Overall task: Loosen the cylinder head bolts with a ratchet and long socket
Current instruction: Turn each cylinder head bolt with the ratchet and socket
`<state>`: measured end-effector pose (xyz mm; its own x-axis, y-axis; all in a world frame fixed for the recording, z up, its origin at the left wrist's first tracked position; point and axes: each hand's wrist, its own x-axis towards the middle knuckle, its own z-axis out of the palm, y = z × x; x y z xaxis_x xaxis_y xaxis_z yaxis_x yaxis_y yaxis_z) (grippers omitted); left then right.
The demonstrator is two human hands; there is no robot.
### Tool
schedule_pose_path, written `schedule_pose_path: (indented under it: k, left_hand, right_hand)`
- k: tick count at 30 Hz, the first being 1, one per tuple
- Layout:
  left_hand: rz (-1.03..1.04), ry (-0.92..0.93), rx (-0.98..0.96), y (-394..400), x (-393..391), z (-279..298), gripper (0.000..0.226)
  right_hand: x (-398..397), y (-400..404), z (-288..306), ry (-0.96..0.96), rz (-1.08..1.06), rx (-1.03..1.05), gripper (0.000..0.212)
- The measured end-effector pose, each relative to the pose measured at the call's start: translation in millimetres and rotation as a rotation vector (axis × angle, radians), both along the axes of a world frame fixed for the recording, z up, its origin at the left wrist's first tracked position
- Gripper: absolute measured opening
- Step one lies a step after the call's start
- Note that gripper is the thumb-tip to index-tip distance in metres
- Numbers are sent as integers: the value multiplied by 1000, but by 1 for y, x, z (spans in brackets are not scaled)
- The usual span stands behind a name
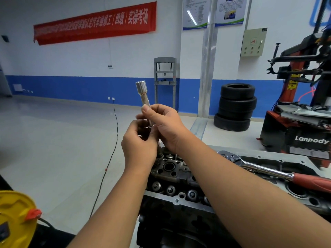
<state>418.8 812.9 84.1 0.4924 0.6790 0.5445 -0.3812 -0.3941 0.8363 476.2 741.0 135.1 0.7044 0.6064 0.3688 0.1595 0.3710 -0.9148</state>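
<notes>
The long socket stands nearly upright above the cylinder head, its wide end well above the fingers. The right hand pinches its shank between thumb and fingertips; the left hand, just below, curls around the lower end (what it grips there is hidden). The ratchet lies unused on the engine, right of both hands. Judging from this, loosening hasn't begun; the tool needs assembling first.

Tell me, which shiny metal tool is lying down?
The ratchet with the red handle lies on the engine. The long socket is held upright in both hands.
</notes>
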Motion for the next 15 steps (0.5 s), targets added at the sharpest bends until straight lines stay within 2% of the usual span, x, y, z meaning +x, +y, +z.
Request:
schedule_pose_path:
  k: [2, 6, 11, 13, 15]
  left_hand:
    - [-47, -15, -18, -2, -2, 1, 5]
    - [-144, -20, -83, -5, -3, 3, 23]
    - [-25, -35, -9, 1, 1, -1, 15]
    - [2, -45, 10, 1, 1, -1, 14]
    - [-80, -69, -32, 0, 1, 0, 5]
  right_hand:
    - [0, 0, 1, -10, -1, -16, 19]
    - [-2, -2, 4, -30, -45, -78, 35]
    - [0, -3, 3, 1, -16, 1, 15]
    - [0, -2, 2, -4, -6, 3, 17]
    - [0, -1, 2, -14, -10, -16, 22]
